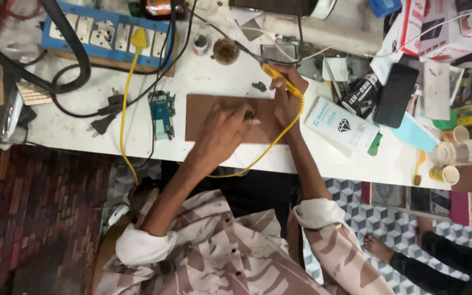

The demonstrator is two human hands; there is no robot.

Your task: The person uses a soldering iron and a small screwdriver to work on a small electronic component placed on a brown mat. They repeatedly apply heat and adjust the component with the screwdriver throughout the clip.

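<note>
Blue power strip [105, 34]: it lies at the far left of the white table [72, 134], with several plugs in it; a yellow plug [139, 38] sits in one socket.
Black plug [102, 124]: loose on the table, below the strip; it is connected to nothing that we can see.
Small circuit board [162, 112]: blue-green, just left of the brown mat and apart from both hands.
Brown mat [203, 109]: flat near the table's front edge; both hands work over its right half.
Left hand [225, 131]: it rests on the mat with the fingers bunched together; we believe they pinch a small dark part [251, 116], but this spot is blurred.
Right hand [286, 98]: closed around the yellow handle of the soldering iron [274, 74]; the thin tip reaches away up and left over the table.
Yellow cable [258, 158]: it hangs from the iron, loops under the right wrist and passes over the table edge.
White box [341, 127]: just right of the right hand; a black phone [395, 94] lies beyond it.
Paper cups [450, 173]: near the right front edge.
Risk, in our judgement: the two hands are very close, so a slip of the iron could burn the left fingers; the hanging cable could catch on the edge or the arm and pull the iron aside; the small part could slip out of the pinch and get lost among the clutter.
</note>
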